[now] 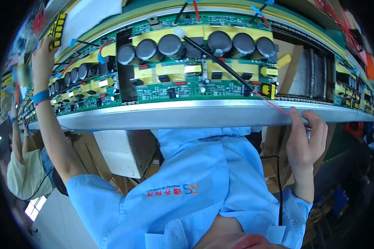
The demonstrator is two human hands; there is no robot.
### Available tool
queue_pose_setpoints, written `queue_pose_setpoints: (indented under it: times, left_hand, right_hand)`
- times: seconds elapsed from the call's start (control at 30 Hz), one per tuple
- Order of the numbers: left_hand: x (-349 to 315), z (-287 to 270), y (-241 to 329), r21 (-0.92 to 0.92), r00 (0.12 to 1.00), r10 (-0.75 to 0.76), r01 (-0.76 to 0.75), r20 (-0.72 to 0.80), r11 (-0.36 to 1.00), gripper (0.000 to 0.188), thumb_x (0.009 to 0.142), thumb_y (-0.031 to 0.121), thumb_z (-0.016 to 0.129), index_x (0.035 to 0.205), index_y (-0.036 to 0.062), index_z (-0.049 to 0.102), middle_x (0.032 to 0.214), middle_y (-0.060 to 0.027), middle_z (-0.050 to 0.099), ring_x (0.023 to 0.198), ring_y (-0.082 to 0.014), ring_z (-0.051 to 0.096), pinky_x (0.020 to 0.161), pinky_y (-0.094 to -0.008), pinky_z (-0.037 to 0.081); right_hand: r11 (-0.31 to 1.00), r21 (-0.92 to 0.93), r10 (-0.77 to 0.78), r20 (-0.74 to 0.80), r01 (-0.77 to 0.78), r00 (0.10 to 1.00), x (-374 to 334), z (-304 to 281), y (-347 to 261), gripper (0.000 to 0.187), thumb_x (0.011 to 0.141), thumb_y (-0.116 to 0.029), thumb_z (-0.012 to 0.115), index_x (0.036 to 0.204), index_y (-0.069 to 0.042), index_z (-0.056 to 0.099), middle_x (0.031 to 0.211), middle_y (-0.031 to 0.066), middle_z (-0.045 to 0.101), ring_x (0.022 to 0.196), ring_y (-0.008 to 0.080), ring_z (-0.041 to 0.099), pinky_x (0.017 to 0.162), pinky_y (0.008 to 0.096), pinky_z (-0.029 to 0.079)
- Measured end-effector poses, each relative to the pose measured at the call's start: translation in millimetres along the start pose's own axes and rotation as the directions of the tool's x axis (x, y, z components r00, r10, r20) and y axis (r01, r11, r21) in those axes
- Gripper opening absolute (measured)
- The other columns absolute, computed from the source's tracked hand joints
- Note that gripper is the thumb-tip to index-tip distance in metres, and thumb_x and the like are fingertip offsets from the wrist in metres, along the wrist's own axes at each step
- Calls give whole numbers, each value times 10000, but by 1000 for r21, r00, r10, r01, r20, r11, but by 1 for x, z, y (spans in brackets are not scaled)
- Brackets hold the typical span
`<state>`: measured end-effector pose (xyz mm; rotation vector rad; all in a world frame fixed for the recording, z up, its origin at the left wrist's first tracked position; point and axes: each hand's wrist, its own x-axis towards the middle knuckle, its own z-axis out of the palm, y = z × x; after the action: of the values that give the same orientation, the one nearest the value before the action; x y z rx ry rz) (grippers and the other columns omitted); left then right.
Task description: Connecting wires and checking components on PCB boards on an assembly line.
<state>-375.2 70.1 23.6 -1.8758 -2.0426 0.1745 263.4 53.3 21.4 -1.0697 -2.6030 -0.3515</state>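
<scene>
At the far upper left, my left hand point(44, 58) is closed with its fingertips on the lower end of a row of yellow-and-black blocky components point(59, 30). A blue band circles that wrist. My right hand point(306, 137) is at the right, by the front edge of the metal rail, with its fingers curled. A bit of shiny metal shows between those fingers, mostly hidden. A thin red wire point(270, 101) runs from a black sleeve point(228, 68) to my right fingertips. That sleeve slants over a green circuit board point(166, 94) with large black capacitors point(170, 45).
A long silver rail point(174, 116) runs along the front of the boards. Another populated board point(87, 89) stands at the left, and a chain conveyor point(313, 76) shows at the right. A co-worker's arm point(15, 128) is at the far left. A white box point(122, 151) sits below the rail.
</scene>
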Motion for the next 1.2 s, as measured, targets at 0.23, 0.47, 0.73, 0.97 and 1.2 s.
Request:
queue_pose_setpoints:
  times: [0.23, 0.47, 0.73, 0.97, 1.2]
  left_hand:
    - [-6, -16, 21, -187, 972, -224, 207, -73, 960, 296, 888, 182, 681, 1162, 96, 608, 957, -135, 692, 884, -278, 670, 766, -347, 502]
    - [-52, -109, 160, -587, 953, -63, -131, -298, 799, 299, 823, 71, 747, 1101, -8, 671, 1066, -84, 698, 973, -166, 652, 872, -283, 496]
    - [-76, -122, 256, -735, 911, 288, -409, -296, 541, 401, 664, -61, 764, 1040, -42, 626, 971, -198, 679, 913, -325, 647, 929, -498, 453]
    - [-79, -107, 274, -775, 922, 275, -379, -272, 506, 397, 658, -55, 779, 1025, -1, 639, 995, -170, 678, 909, -305, 639, 912, -466, 467]
    - [-78, -106, 281, -760, 910, 298, -406, -288, 507, 389, 651, -43, 785, 1011, 1, 643, 996, -159, 684, 881, -301, 633, 876, -449, 467]
  right_hand:
    - [965, 219, -86, -252, 144, 964, 28, 21, 6, 336, 669, 113, 660, 997, 50, 702, 930, 172, 661, 785, 273, 665, 652, 333, 559]
    - [828, 553, 49, -234, 92, 971, 65, 40, 8, 230, 728, 178, 633, 907, 38, 671, 885, 161, 693, 781, 242, 682, 628, 273, 537]
    - [828, 556, 46, -199, 74, 979, 67, 56, 13, 236, 727, 199, 632, 906, 50, 672, 880, 164, 695, 770, 216, 673, 592, 242, 506]
    - [833, 548, 44, -201, 75, 979, 63, 56, 15, 248, 720, 204, 639, 913, 53, 676, 881, 169, 697, 791, 226, 684, 618, 253, 523]
    - [841, 537, 39, -194, 72, 980, 61, 57, 15, 254, 711, 204, 642, 911, 52, 679, 880, 170, 697, 797, 237, 688, 649, 270, 540]
